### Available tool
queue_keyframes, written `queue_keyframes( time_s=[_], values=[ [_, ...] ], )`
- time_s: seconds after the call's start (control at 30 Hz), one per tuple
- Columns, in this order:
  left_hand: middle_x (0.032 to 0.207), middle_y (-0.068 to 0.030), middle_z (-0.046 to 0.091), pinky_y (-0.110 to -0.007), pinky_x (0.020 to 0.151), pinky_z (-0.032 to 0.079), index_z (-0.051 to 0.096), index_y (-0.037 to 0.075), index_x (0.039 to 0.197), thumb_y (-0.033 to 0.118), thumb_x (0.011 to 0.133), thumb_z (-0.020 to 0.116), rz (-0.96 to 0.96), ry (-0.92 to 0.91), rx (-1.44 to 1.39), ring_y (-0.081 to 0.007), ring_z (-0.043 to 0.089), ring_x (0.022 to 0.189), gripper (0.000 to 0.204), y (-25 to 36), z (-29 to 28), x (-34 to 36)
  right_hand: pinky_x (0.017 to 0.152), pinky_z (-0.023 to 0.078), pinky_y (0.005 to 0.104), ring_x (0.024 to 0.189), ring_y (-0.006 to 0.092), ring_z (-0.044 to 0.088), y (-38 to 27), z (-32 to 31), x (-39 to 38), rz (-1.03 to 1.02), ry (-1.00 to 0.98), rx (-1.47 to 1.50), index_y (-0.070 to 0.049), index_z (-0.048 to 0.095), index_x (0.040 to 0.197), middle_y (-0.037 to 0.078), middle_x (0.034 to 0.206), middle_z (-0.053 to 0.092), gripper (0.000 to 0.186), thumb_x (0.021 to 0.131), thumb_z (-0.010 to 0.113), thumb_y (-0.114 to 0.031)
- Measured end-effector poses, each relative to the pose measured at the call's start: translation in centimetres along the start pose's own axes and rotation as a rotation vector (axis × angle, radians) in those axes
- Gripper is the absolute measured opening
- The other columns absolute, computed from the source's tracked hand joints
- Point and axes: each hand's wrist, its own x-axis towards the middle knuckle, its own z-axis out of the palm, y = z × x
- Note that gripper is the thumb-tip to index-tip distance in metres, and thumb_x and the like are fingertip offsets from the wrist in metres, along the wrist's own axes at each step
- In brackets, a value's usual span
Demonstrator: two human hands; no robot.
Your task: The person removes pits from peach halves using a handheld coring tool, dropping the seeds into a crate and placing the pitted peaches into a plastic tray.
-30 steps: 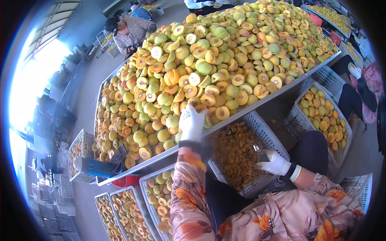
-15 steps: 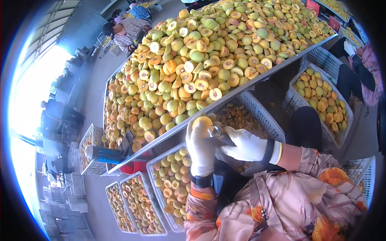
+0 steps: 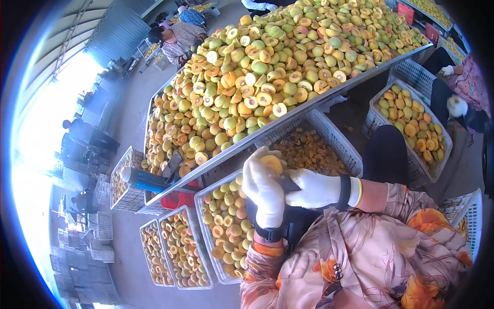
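Observation:
My left hand (image 3: pixel 263 188), in a white glove, is closed around a yellow peach half (image 3: pixel 271 164), its cut face turned up. Close beside it, my white-gloved right hand (image 3: pixel 318 188) grips a dark-handled metal tool (image 3: pixel 287 184); its tip is hidden at the fruit. Both hands are over my lap, just in front of the table's metal edge (image 3: pixel 303 107). On the table lies a big heap of halved peaches (image 3: pixel 242 87), some with pit hollows showing. Beyond my hands, a crate (image 3: pixel 337 135) under the table edge holds small brown pieces.
Left of my lap stands a crate of peach halves (image 3: pixel 225 226), with two smaller crates beside it. Another crate of peaches (image 3: pixel 410 123) is on the right. A blue cylinder (image 3: pixel 146 180) and a phone (image 3: pixel 172 164) sit at the table's left corner. Co-workers are around.
Both hands have drawn closer together, and the peach half has come lower and tilted within my left hand. The tool's metal part, visible before, is now covered. The whole view has shifted slightly.

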Motion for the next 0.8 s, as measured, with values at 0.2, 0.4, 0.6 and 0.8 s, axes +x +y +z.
queue_keyframes(
  time_s=[0.2, 0.4, 0.6, 0.8],
  values=[
    [0.091, -0.0175, 0.070, -0.032, 0.065, 0.056, 0.063, -0.004, 0.110, 0.044, 0.107, 0.043, -0.195, -0.253, -0.198, -0.0207, 0.066, 0.069, 0.052, 1.6, 0.3, -0.5, 0.033, 0.026, 0.0229, 0.037, 0.0054, 0.034, -4.2, -4.5, -0.9, 0.912, -0.494, 0.976, -0.008, 0.052, 0.084, -0.003, 0.053, 0.040, 0.015, 0.088, 0.065, -0.013],
    [0.089, -0.0132, 0.064, -0.033, 0.064, 0.052, 0.059, -0.002, 0.115, 0.050, 0.101, 0.055, -0.459, -0.083, -0.425, -0.0223, 0.062, 0.072, 0.053, 0.3, -1.2, -0.2, 0.030, 0.022, 0.0218, 0.035, 0.0043, 0.032, -2.6, -5.3, -1.7, 0.816, -0.763, 1.469, 0.000, 0.048, 0.078, -0.001, 0.051, 0.037, 0.023, 0.085, 0.068, -0.010],
    [0.090, -0.0069, 0.070, -0.028, 0.071, 0.055, 0.064, -0.001, 0.110, 0.029, 0.104, 0.054, -0.323, 0.142, 0.009, -0.0148, 0.067, 0.080, 0.032, 0.1, -13.3, -1.5, 0.041, 0.034, 0.0246, 0.045, 0.0079, 0.047, 0.4, -6.5, -1.7, 1.004, -0.508, 0.461, -0.001, 0.062, 0.089, -0.001, 0.058, 0.052, 0.017, 0.082, 0.073, -0.012],
    [0.098, -0.0148, 0.066, -0.037, 0.081, 0.050, 0.063, -0.002, 0.119, 0.034, 0.104, 0.050, -0.448, 0.412, 1.047, -0.0282, 0.063, 0.090, 0.042, -3.7, -34.6, -11.3, 0.042, 0.039, 0.0257, 0.047, 0.0067, 0.049, 5.8, -5.5, -4.4, 1.110, -0.424, -0.039, -0.004, 0.054, 0.087, -0.001, 0.065, 0.052, 0.020, 0.086, 0.069, -0.016]
  ],
)
